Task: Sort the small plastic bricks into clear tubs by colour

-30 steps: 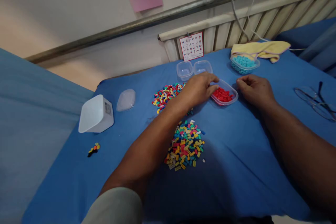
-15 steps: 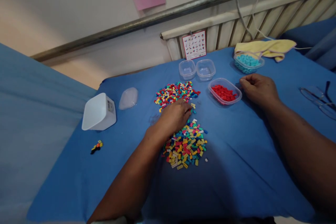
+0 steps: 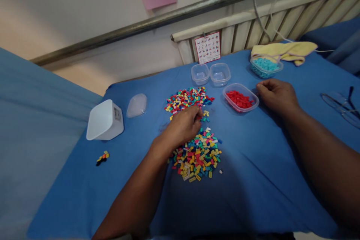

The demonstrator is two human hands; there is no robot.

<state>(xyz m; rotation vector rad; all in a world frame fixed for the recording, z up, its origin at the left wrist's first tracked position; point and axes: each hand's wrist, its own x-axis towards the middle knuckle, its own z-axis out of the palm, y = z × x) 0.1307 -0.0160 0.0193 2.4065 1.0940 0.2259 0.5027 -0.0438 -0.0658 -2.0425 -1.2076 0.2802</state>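
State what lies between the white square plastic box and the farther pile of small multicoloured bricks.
In the head view, a flat, translucent, rounded plastic lid lies on the blue cloth between the box and the pile, touching neither.

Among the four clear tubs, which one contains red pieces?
The tub just left of the right hand, nearest the person. Only it shows red pieces: another tub, by the yellow cloth, holds turquoise pieces, and the paired tubs show no red.

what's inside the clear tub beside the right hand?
Inside the clear tub, just off the right hand, small red pieces lie in a loose heap; no other colour shows. The tub's floor beneath the heap is covered, so anything under the top pieces can't be seen.
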